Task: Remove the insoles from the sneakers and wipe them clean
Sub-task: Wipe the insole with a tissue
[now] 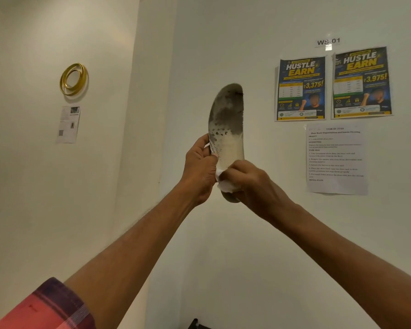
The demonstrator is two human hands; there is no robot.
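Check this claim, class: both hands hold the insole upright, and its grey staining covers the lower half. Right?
No: the head view shows the insole stained grey on its upper half; the lower is whitish. The left hand and right hand do hold it upright.

matt grimy insole (227, 119), glossy paper posters (300, 89)

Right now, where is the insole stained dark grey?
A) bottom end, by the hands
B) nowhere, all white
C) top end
C: the insole is dark grey toward its top and white lower down, where the left hand grips its edge and the right hand holds a white cloth against it.
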